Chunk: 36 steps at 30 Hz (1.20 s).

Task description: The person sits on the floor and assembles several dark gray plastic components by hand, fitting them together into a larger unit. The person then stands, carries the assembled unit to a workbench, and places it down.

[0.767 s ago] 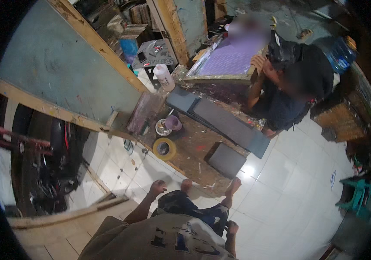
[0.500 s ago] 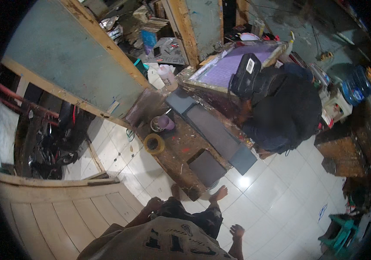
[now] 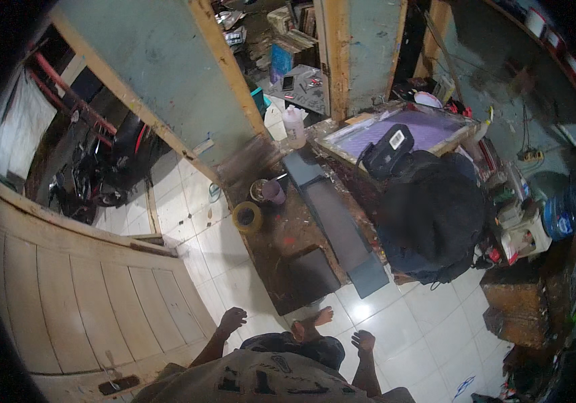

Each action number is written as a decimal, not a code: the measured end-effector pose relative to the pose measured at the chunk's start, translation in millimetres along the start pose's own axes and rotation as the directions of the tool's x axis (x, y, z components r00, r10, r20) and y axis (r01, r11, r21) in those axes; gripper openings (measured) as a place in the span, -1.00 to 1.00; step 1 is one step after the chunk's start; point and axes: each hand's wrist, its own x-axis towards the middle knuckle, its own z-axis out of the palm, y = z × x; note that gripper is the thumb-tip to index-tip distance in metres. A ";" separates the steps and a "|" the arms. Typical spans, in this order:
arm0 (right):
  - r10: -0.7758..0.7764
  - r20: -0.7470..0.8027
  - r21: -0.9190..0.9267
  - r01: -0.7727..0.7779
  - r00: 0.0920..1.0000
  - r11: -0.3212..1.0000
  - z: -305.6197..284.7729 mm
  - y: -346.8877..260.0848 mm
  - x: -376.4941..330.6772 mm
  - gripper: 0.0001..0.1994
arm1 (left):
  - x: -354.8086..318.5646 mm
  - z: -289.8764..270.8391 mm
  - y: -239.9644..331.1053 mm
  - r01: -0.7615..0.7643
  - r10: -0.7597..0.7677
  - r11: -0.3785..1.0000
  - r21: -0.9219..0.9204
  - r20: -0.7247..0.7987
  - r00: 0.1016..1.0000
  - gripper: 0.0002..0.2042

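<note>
My left hand [image 3: 233,319] hangs free in front of the body, holding nothing, fingers loosely bent and apart. My right hand [image 3: 364,341] is held low over the tiled floor on the other side, its fingers spread and touching nothing. Nearest to both is the front end of a worn low wooden table [image 3: 281,242]. A dark flat panel [image 3: 311,275] lies at that end. Beside it, a long dark board with grey ends [image 3: 342,228] runs along the table. Toward the left edge are a yellowish tape roll [image 3: 248,216], a purple cup [image 3: 274,193] and a small tin [image 3: 257,191].
A translucent bottle [image 3: 293,126] stands at the table's far end. Behind lies a purple screen in a frame [image 3: 422,131], with a black case [image 3: 392,149] and a blurred bulk of black cloth [image 3: 436,215]. A wooden door [image 3: 100,302] is left, a water jug [image 3: 565,213] right.
My view has swung, so the table sits farther left and lower. My left hand has come forward, away from my leg, and its fingers have loosened. My right hand is a little higher in view.
</note>
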 end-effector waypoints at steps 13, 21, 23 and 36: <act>-0.175 0.065 -0.047 0.179 0.982 0.983 15.0 -33.6 1.1 -0.80 | -76.5 -97.7 -186.8 -0.305 0.108 0.569 0.764 0.299 0.948 -0.78; 0.045 0.089 -0.061 -0.040 0.995 0.997 -17.5 77.5 -40.1 -0.65 | -36.4 -92.2 -131.2 0.098 -0.101 0.994 -0.043 -0.073 0.992 -0.71; 0.056 0.033 -0.139 -0.050 0.998 0.989 -14.9 106.5 -59.5 -0.70 | -32.4 -76.8 -107.5 0.016 -0.011 0.999 0.029 -0.180 0.984 -0.73; -0.009 -0.030 -0.185 0.003 1.000 0.983 -24.0 135.8 -126.5 -0.64 | -6.9 -118.9 -209.6 -0.367 -0.002 -0.157 0.917 0.371 0.929 -0.68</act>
